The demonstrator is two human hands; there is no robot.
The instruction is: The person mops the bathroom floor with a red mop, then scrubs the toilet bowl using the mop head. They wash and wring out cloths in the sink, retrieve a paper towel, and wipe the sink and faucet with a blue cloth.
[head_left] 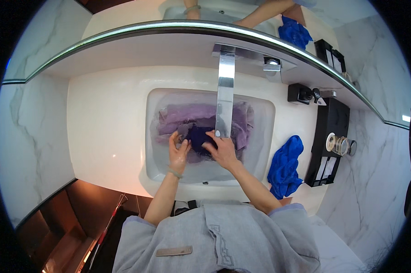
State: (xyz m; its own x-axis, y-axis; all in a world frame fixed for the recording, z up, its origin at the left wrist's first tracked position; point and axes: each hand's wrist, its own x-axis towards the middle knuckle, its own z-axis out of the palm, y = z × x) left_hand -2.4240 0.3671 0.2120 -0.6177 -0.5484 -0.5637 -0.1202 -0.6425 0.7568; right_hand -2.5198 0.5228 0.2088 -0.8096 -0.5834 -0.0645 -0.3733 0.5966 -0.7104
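Note:
A dark navy cloth [199,139] is bunched in the water of the white sink [154,166], between my two hands. My left hand [178,152] is at its left side, thumb and fingers apart and wet. With thumb and fingers on the cloth's right side, my right hand [222,150] grips it just below the faucet's end. Beneath and around the navy cloth, a soaked purple towel [180,116] spreads through the water. The chrome faucet [225,86] reaches over the sink and hides part of the towel.
A crumpled blue cloth [286,166] lies on the counter right of the sink. Beyond it are a black tray [321,141] with stacked glass or clear items [341,145] and a black dispenser [300,93]. A mirror edge [178,26] runs along the back.

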